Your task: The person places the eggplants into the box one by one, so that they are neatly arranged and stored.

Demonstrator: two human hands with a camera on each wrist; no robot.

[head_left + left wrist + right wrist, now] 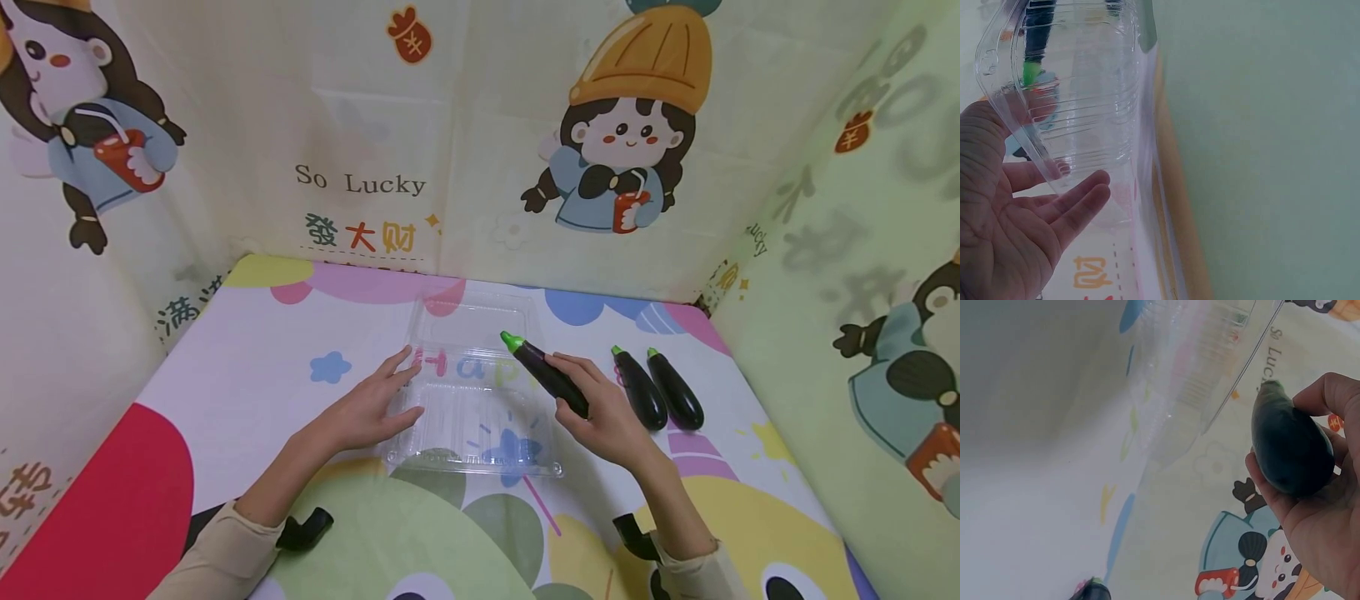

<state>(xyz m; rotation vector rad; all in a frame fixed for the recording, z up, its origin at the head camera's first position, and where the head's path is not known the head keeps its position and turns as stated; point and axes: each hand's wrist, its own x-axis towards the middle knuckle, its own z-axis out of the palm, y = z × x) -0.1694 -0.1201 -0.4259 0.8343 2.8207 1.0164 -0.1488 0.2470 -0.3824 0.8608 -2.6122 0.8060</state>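
A clear plastic clamshell box (450,429) lies unfolded on the table, its lid (476,317) flat at the back. Along its left edge my left hand (367,412) rests with fingers spread; in the left wrist view the fingers (1082,209) are fairly straight by the clear wall. My right hand (603,421) grips a dark eggplant (551,375) with a bright green stem end, raised over the box's right side. Its rounded bottom (1291,450) faces the right wrist camera, with thumb and fingers around it.
To the right of my right hand lie two more eggplants, one (640,390) beside the other (677,392), green ends pointing away. The tabletop cloth (255,358) carries cartoon prints. Printed curtains (480,125) stand at the back and both sides.
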